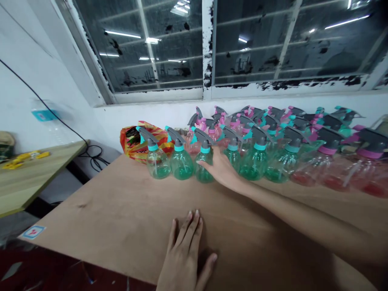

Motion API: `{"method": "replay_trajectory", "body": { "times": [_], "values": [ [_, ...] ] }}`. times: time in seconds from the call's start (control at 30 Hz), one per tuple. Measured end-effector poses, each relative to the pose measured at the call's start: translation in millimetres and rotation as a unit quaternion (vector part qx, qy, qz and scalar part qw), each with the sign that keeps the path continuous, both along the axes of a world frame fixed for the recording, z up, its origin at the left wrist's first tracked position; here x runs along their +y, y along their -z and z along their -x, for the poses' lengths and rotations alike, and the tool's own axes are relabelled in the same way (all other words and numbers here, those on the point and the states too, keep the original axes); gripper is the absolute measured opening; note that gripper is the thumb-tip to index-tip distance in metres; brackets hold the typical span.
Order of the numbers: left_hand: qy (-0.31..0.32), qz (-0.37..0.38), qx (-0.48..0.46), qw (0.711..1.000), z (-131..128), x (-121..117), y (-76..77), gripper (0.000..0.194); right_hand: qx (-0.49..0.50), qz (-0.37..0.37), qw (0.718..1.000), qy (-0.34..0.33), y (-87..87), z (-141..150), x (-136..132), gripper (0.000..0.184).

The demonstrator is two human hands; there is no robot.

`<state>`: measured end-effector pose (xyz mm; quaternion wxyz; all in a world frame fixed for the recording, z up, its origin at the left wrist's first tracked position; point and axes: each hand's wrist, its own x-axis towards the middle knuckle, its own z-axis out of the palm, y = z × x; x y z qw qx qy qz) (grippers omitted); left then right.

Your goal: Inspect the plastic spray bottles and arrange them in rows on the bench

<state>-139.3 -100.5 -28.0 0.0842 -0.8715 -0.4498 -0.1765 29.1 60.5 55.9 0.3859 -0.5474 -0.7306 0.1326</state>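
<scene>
At my right hand (224, 169): rounded, green-tinted clear plastic spray bottle (203, 174), glossy, smooth; its grey trigger head (202, 137) plastic, duller; turquoise ring-shaped collar (205, 150) glossy plastic. Under my left hand (183, 252): broad brown wooden tabletop (121, 210), smooth, mostly matt. Crinkled red-and-yellow plastic-looking bag (129, 151), shiny. Dark window panes (169, 48) glassy, reflective; white window frame (208, 44) rough, paint flaking.

R hand (223, 169) part-hides green btl (203, 176); L hand (182, 258) cut off at btm.

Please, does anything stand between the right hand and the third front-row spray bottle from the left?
Nothing visible does: the right hand is already at that spray bottle, its thumb across the front.
</scene>
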Motion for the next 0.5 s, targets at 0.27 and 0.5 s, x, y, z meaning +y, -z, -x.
{"method": "replay_trajectory", "body": {
  "times": [0.27,0.5],
  "values": [
    [-0.003,-0.007,0.004,1.0,1,1,1.8,0.081,0.028,0.003,1.0,0.007,-0.6,4,9,0.054],
    [0.004,-0.016,0.007,1.0,4,4,0.6,0.081,0.049,-0.026,0.998,-0.031,6.9,-15,-12,0.061]
  ]
}}
